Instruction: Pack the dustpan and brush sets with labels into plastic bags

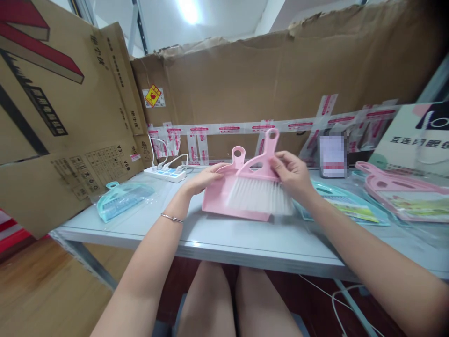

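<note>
A small pink dustpan (219, 194) is held up just above the grey table (245, 238), and a pink hand brush (261, 185) with white bristles lies against its front. My left hand (203, 179) grips the dustpan's left edge near its looped handle. My right hand (293, 174) pinches the brush at the base of its handle, fingers closed on it. A thin bracelet circles my left wrist.
A teal brush-and-dustpan set in a clear bag (121, 199) lies at the table's left. More bagged sets, teal (345, 206) and pink (403, 192), lie on the right. A white power strip (164, 173) sits at the back. Cardboard walls (245, 79) enclose the table.
</note>
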The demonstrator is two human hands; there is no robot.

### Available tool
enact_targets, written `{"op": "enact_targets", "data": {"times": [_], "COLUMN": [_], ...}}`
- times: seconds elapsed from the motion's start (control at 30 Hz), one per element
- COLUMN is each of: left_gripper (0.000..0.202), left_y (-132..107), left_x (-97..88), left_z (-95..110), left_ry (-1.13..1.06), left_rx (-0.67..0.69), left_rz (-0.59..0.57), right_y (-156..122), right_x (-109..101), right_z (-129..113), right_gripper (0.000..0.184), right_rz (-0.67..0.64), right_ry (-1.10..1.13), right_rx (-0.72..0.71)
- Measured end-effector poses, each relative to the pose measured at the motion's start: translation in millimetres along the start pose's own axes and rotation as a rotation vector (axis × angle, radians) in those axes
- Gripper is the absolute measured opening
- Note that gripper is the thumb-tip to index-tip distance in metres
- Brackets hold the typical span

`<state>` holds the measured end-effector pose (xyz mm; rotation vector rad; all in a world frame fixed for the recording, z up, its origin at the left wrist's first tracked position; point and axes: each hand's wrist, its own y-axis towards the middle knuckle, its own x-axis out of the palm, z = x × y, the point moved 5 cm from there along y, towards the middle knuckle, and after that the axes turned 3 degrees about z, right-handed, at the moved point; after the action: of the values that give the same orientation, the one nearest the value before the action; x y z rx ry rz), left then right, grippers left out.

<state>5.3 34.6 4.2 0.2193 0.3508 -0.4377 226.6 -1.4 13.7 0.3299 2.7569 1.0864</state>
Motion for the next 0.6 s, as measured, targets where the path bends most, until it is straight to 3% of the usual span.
{"op": "enact_targets", "data": {"times": [0.1, 0.17, 0.3, 0.4, 0.6], "left_gripper": [0.041, 0.042, 0.047, 0.054, 0.052], "left_y": [1.1, 1.1, -3.1, -6.7, -5.7], "left_x": [1.5, 2.5, 15.9, 23.2, 34.7], "left_z": [0.2, 0.5, 9.8, 15.7, 15.6], "left_ry": [0.000, 0.020, 0.077, 0.118, 0.103], "left_rx": [0.001, -0.009, 0.058, 0.092, 0.153], "left_rz": [0.007, 0.051, -0.002, -0.004, -0.122], "right_y": [-16.2, -24.3, -28.8, -28.2, -30.4], "right_x": [23.9, 33.7, 39.2, 38.3, 40.2], "right_z": [0.1, -2.9, -8.7, -14.1, -9.1], "right_gripper": [0.026, 0.023, 0.018, 0.018, 0.019], "right_rz": [-0.223, -0.259, -0.119, 0.013, 0.003], "right_ry": [-0.103, -0.167, -0.345, -0.513, -0.682], "right_rx": [0.005, -0.032, -0.102, -0.251, -0.349]}}
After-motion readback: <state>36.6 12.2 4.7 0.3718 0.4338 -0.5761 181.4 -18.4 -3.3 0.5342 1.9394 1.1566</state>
